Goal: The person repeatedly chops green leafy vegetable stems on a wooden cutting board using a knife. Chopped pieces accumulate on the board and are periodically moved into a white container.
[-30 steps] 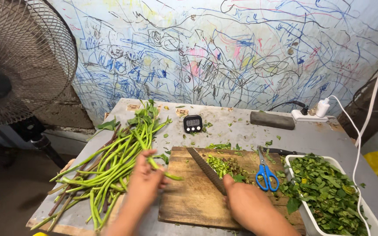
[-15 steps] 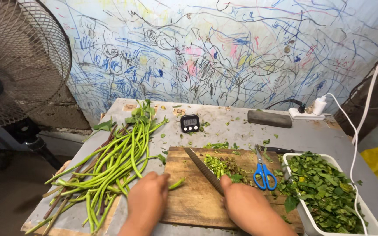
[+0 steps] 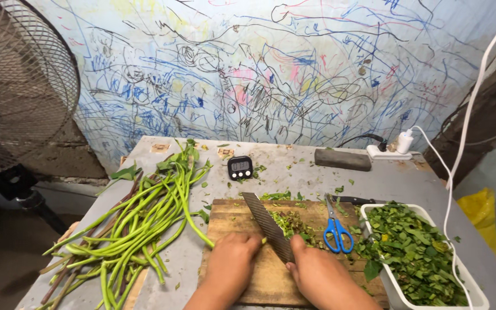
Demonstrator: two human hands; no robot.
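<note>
At the far left stands a wire-caged fan [image 3: 12, 86], and on the grey counter [image 3: 386, 181] beside it lies the heap of long green stems [image 3: 139, 224], no longer touched by either hand. The left hand [image 3: 229, 267], which a second ago was lifting one stem from that heap, now rests on the wooden cutting board [image 3: 259, 281], fingers curled down over a stem end right against the blade. The knife [image 3: 268, 225] slants across the board as before, its handle clenched in the right hand [image 3: 317, 275]; chopped green bits [image 3: 294, 223] lie just past the blade. Further right are blue-handled scissors [image 3: 335, 227] and a white tub of cut leaves [image 3: 417, 255]. Behind, a small black timer [image 3: 240, 167].
</note>
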